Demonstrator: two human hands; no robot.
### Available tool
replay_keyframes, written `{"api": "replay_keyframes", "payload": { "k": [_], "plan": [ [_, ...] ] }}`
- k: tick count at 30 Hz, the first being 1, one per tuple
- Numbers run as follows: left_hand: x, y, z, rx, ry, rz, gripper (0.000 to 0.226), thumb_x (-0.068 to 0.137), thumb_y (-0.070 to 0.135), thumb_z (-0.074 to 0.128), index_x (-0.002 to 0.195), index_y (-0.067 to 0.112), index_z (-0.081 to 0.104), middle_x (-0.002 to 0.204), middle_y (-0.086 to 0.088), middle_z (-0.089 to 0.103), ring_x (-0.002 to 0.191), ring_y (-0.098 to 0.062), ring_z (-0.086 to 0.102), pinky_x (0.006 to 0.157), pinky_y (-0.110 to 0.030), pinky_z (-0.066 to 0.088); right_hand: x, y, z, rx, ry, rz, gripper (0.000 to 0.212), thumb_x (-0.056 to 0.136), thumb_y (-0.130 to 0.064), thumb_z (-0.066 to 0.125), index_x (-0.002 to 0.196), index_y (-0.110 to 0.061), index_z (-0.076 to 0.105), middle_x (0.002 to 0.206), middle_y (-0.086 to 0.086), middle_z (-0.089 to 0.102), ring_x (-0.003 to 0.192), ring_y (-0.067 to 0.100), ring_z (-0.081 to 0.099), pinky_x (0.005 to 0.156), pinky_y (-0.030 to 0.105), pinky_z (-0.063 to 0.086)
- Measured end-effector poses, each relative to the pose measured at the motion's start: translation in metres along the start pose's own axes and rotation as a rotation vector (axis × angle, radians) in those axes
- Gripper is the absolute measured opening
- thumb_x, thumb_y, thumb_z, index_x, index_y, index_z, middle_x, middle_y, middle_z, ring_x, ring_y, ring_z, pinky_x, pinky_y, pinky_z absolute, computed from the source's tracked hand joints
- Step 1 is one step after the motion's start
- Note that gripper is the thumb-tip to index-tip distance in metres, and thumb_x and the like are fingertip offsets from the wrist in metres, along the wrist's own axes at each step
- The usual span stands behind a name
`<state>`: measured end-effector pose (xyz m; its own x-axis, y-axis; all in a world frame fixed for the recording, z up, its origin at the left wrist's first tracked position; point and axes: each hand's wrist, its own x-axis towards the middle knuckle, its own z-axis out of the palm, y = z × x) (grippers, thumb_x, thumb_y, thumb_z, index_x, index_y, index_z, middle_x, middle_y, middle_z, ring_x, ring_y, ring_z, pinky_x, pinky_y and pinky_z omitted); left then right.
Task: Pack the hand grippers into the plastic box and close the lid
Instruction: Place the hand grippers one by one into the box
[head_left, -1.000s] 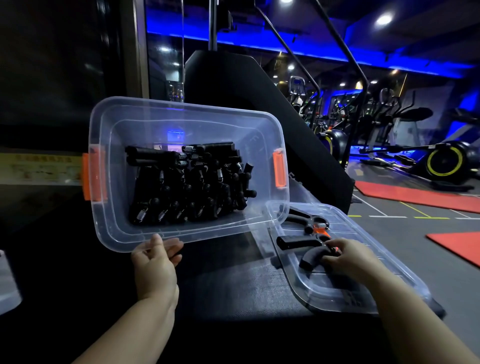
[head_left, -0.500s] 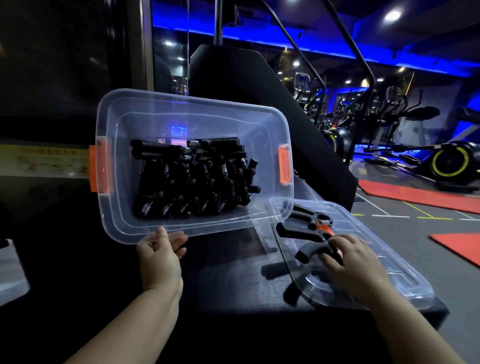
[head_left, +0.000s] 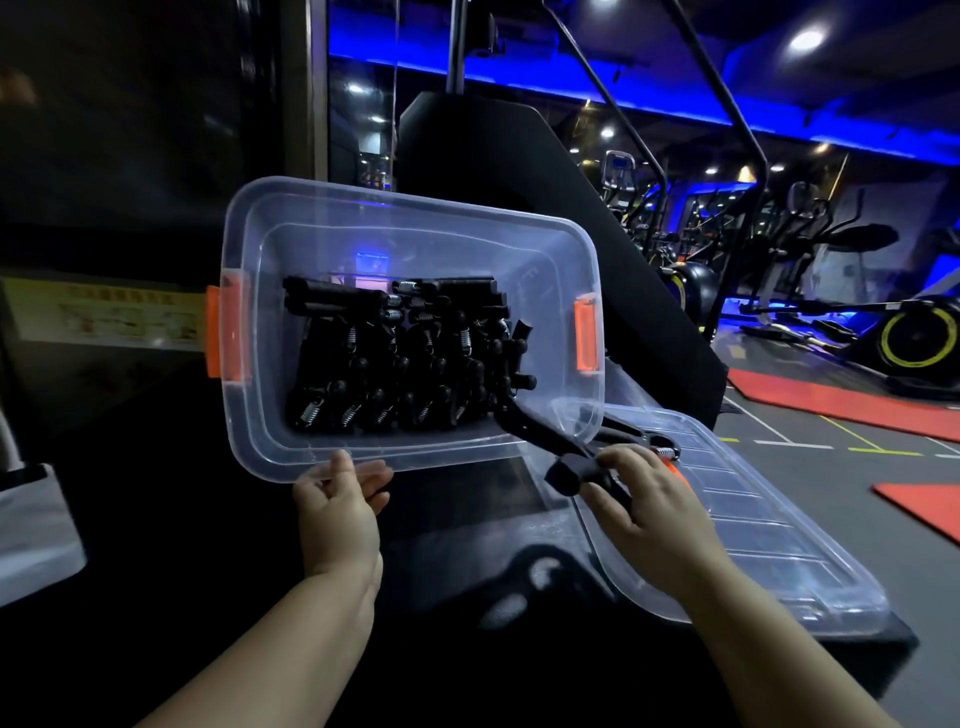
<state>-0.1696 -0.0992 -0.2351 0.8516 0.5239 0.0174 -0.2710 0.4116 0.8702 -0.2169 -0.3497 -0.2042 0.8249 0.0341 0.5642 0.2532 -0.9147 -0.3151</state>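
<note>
Clear plastic forms the plastic box (head_left: 415, 200), a round-cornered rectangle tilted so that its open mouth faces the camera. The left hand (head_left: 337, 501) grips the middle of its near rim, with the thumb on the upper side and the fingers curled beneath. An orange latch (head_left: 587, 332) sits on each short end.

Inside, a dense pack of hand grippers (head_left: 405, 358) lies against the lower wall. They have matte black handles, rounded ends and small bright coil springs.

The right hand (head_left: 649, 504) is just beside the box's lower right corner, its fingers curled round the foam-like black handle of one hand gripper (head_left: 540, 434). The tool's other arm crosses the rim and reaches into the box, next to the packed ones.

The lid (head_left: 769, 545) lies open side up on the dark surface (head_left: 467, 519), under and to the right of that hand. It is the same clear plastic, ribbed across its panel. On it, just beyond the right fingers, lies a second gripper (head_left: 626, 431), which shows a spring and an orange part.

Behind, under blue light, stands an exercise bike (head_left: 914, 338) with a yellow-rimmed wheel.
</note>
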Motion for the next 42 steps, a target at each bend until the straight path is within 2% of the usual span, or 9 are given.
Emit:
{"api": "replay_keyframes", "payload": {
  "k": [8,11,17,24,27,30,32,36,42],
  "plan": [
    [-0.001,0.000,-0.001,-0.039,-0.005,-0.032,0.012,0.102,0.029,0.039,0.091,0.024,0.042,0.081,-0.003,0.067,0.076,-0.016,0.065,0.066,-0.026,0.046,0.029,-0.044,0.017,0.035,-0.057,-0.083,0.050,0.073,-0.061,0.042,0.092,-0.017,0.056,0.093,-0.008,0.050,0.080,0.013,0.049,0.067,0.026,0.033],
    [0.001,0.001,-0.001,-0.018,0.004,-0.026,0.013,0.102,0.028,0.039,0.091,0.023,0.042,0.080,-0.004,0.067,0.075,-0.017,0.065,0.065,-0.026,0.047,0.042,-0.054,0.025,0.037,-0.089,-0.023,0.038,0.081,-0.051,0.056,0.089,-0.014,0.054,0.090,-0.004,0.047,0.080,0.016,0.047,0.066,0.029,0.027],
    [0.003,-0.001,-0.002,-0.024,0.011,-0.038,0.012,0.101,0.028,0.040,0.091,0.022,0.042,0.082,-0.007,0.069,0.078,-0.020,0.066,0.063,-0.026,0.047,0.068,-0.071,0.030,-0.067,-0.172,0.063,0.032,0.082,-0.047,0.060,0.089,-0.016,0.054,0.094,-0.001,0.049,0.086,0.019,0.050,0.068,0.029,0.035],
    [0.004,0.000,-0.002,-0.006,0.009,-0.021,0.012,0.102,0.026,0.039,0.091,0.021,0.043,0.082,-0.007,0.069,0.077,-0.019,0.066,0.065,-0.025,0.046,0.083,-0.080,0.037,-0.224,-0.201,-0.014,0.033,0.078,-0.051,0.061,0.082,-0.019,0.060,0.089,0.000,0.056,0.084,0.021,0.056,0.064,0.029,0.035],
    [0.003,0.000,-0.002,-0.001,0.009,-0.010,0.012,0.101,0.027,0.040,0.092,0.020,0.044,0.083,-0.008,0.070,0.079,-0.019,0.066,0.066,-0.025,0.046,0.085,-0.082,0.038,-0.284,-0.199,-0.052,0.033,0.081,-0.053,0.057,0.090,-0.022,0.062,0.093,0.000,0.060,0.090,0.023,0.059,0.067,0.030,0.038],
    [0.003,0.000,-0.002,0.006,0.013,-0.012,0.013,0.101,0.028,0.040,0.091,0.021,0.044,0.084,-0.008,0.070,0.081,-0.020,0.067,0.069,-0.026,0.047,0.087,-0.084,0.037,-0.286,-0.213,-0.102,0.038,0.085,-0.049,0.055,0.119,-0.031,0.057,0.108,-0.001,0.065,0.103,0.024,0.060,0.077,0.032,0.044],
    [0.005,-0.002,-0.002,0.015,0.021,-0.024,0.013,0.100,0.030,0.041,0.091,0.022,0.044,0.087,-0.009,0.070,0.085,-0.022,0.066,0.071,-0.028,0.048,0.088,-0.086,0.037,-0.284,-0.239,-0.141,0.040,0.088,-0.047,0.054,0.127,-0.036,0.053,0.114,-0.003,0.065,0.107,0.022,0.059,0.079,0.031,0.044],
    [0.008,-0.006,-0.002,0.032,0.039,-0.050,0.013,0.099,0.034,0.043,0.090,0.025,0.045,0.098,-0.013,0.068,0.091,-0.026,0.065,0.070,-0.028,0.047,0.095,-0.083,0.042,-0.269,-0.293,-0.178,0.031,0.088,-0.046,0.053,0.118,-0.041,0.061,0.114,-0.005,0.064,0.107,0.020,0.059,0.081,0.029,0.047],
    [0.003,0.002,-0.002,0.001,0.016,-0.056,0.012,0.100,0.033,0.042,0.092,0.023,0.045,0.085,-0.005,0.069,0.083,-0.017,0.064,0.069,-0.026,0.046,0.098,-0.083,0.052,-0.174,-0.257,-0.163,0.027,0.089,-0.044,0.052,0.113,-0.038,0.063,0.105,-0.002,0.061,0.106,0.024,0.055,0.082,0.035,0.050]
  ]
}}
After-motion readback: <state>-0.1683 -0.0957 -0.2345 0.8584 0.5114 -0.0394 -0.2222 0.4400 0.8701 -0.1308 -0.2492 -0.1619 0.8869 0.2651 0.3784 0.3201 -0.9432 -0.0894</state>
